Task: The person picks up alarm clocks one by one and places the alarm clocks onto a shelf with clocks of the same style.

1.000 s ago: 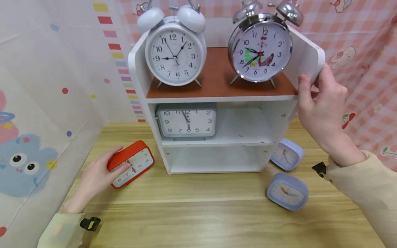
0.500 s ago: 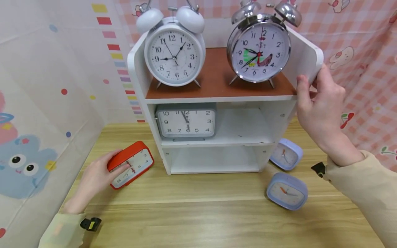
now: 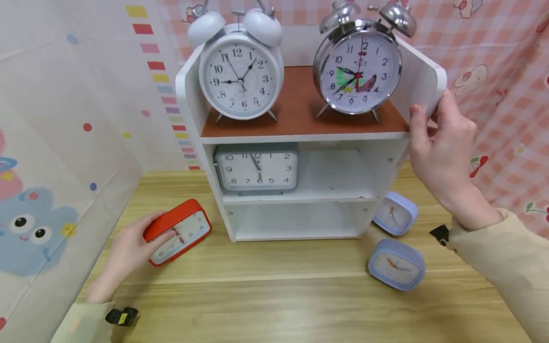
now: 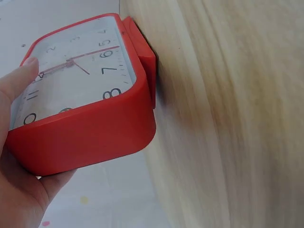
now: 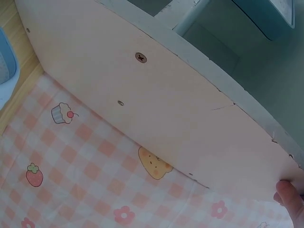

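Observation:
A red rectangular alarm clock (image 3: 195, 231) stands turned at an angle on the wooden table, left of the white shelf unit (image 3: 321, 137). My left hand (image 3: 128, 245) grips its left end, thumb over the glass and fingers behind the case. The left wrist view shows the red clock's foot (image 4: 140, 45) close over the wood. With thumb and fingers, my right hand (image 3: 446, 147) holds the upper right side panel of the shelf unit. In the right wrist view only a fingertip (image 5: 287, 192) shows, against the panel's outer face (image 5: 156, 90).
On the top board stand a white twin-bell clock (image 3: 242, 78) and a silver twin-bell clock (image 3: 364, 100). A grey rectangular clock (image 3: 274, 169) occupies the middle shelf's left. Two lilac clocks, one behind (image 3: 396, 214) and one nearer (image 3: 396, 267), lie right of the unit.
My left hand has drawn the red clock slightly left and toward me, its top tipping a little more into view. My right hand keeps its hold on the shelf unit.

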Demonstrator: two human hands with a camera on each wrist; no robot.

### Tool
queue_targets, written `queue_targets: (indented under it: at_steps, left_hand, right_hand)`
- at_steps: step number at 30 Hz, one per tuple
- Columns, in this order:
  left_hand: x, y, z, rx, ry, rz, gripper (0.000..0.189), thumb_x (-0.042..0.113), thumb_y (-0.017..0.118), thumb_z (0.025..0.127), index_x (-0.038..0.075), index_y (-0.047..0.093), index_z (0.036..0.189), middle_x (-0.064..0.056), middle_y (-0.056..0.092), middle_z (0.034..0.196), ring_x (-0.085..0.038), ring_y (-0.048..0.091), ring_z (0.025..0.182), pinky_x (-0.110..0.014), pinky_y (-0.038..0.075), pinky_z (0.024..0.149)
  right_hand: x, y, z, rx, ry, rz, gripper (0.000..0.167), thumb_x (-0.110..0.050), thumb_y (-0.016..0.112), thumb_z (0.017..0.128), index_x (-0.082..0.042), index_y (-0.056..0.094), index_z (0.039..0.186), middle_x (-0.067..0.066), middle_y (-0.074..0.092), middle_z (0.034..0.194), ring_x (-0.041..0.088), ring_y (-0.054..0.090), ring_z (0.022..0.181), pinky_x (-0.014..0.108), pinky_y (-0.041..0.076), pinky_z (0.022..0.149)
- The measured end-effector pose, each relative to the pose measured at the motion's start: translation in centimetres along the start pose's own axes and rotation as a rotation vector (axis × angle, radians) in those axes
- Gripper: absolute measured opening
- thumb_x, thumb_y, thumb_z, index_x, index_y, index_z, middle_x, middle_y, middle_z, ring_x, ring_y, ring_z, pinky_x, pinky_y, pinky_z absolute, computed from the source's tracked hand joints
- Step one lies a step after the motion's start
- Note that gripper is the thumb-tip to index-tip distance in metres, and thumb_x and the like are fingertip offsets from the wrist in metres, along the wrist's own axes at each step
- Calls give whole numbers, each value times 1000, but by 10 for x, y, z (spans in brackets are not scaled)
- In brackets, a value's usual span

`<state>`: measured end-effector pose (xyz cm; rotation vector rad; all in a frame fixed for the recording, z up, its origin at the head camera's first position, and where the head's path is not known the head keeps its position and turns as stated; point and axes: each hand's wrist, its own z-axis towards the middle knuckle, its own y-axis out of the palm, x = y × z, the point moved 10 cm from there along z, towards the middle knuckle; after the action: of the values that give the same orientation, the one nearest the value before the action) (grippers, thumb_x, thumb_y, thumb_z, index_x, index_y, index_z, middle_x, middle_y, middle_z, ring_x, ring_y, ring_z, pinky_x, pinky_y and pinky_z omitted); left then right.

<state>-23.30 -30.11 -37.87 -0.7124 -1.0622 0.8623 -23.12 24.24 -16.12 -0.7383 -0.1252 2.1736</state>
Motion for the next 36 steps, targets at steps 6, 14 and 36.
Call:
queue_targets:
  at_steps: [6, 14, 36]
  left_hand:
    - [1, -8, -7, 7, 8, -49, 53, 29, 86, 89, 11, 69, 135, -17, 78, 117, -17, 69, 90, -16, 48, 72]
    - [16, -19, -15, 8, 69, -58, 54, 26, 89, 85, 9, 70, 133, -15, 79, 115, 3, 60, 86, -14, 48, 69]
    - [73, -18, -27, 11, 208, -12, 56, 25, 95, 76, 20, 74, 127, -4, 80, 116, -17, 72, 91, -26, 56, 72]
  right_hand:
    - [-3, -1, -1, 8, -18, 2, 43, -28, 53, 107, 5, 65, 133, 25, 75, 127, -34, 51, 101, -6, 44, 78]
    - [-3, 0, -1, 9, -27, 1, 43, -29, 52, 107, 3, 65, 134, 27, 74, 127, -36, 49, 100, -7, 43, 79]
    - [6, 0, -1, 4, 31, -16, 43, -29, 57, 106, 3, 65, 133, 20, 76, 128, -19, 65, 108, -6, 44, 79]
